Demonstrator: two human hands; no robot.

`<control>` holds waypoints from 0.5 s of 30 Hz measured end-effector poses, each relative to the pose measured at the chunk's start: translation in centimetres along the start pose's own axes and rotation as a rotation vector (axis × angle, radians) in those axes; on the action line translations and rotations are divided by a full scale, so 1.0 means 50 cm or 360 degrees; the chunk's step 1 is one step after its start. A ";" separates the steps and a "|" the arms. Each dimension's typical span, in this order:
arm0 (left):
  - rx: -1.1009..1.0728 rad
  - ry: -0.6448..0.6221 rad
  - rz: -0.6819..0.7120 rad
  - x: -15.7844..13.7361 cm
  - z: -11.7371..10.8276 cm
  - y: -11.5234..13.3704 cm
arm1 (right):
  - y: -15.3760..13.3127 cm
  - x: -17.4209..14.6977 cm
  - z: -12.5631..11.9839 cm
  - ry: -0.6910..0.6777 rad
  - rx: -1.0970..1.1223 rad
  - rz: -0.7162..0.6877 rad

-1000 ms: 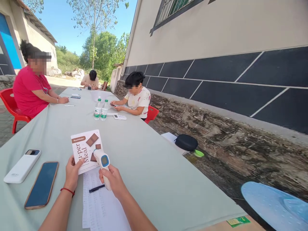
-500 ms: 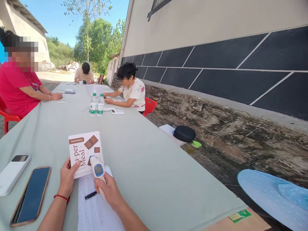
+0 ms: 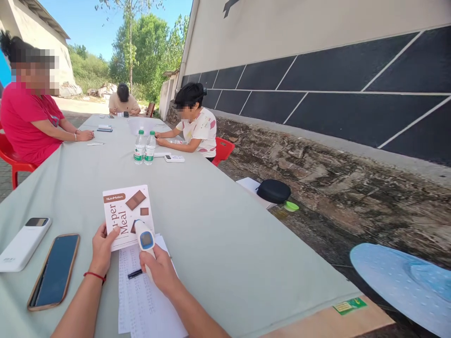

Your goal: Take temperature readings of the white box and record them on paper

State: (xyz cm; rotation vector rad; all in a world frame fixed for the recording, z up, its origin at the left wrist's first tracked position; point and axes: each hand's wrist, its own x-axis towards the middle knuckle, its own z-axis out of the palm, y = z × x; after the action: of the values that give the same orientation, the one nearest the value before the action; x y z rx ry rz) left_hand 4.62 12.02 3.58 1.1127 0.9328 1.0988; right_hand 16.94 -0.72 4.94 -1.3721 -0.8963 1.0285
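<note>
My left hand grips the lower left corner of a white box with brown chocolate pictures and "NutriMotion" print, its thumb on the front. The box is held tilted up above the table. Wrapped round the handle of a white infrared thermometer is my right hand. The thermometer's blue-rimmed screen faces me, and its head overlaps the box's lower right part; whether they touch I cannot tell. Under my hands lie sheets of paper with rows of writing, and a black pen partly behind my right hand.
On the cloth-covered table, a phone and a white power bank lie left. Two water bottles stand farther off. Three people sit around the table. A black case and a blue hat-like item are at right.
The whole view has shifted slightly, so the table things appear a little higher and farther right. Both hands keep hold of the box and thermometer in nearly the same pose.
</note>
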 end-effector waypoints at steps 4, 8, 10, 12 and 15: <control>0.0006 -0.0003 0.0009 0.001 -0.001 -0.003 | 0.001 0.000 0.000 0.0019 0.0027 0.0017; 0.0009 -0.0006 0.0014 0.003 -0.002 -0.006 | 0.002 0.000 0.001 0.0034 0.0018 0.0016; 0.0003 -0.0010 0.0009 0.003 -0.002 -0.006 | 0.003 0.000 0.001 0.0038 0.0001 0.0025; -0.0003 -0.0014 0.0014 0.002 -0.002 -0.006 | 0.006 0.000 0.000 0.0044 0.0022 0.0045; -0.0022 -0.0017 0.0037 0.000 0.001 -0.006 | 0.011 0.000 -0.001 0.0055 0.0073 0.0071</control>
State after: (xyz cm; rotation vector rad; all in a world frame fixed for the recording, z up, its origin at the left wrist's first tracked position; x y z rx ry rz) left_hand 4.72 12.01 3.29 1.1194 0.9045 1.1156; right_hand 16.97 -0.78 4.40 -1.3725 -0.8151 1.0501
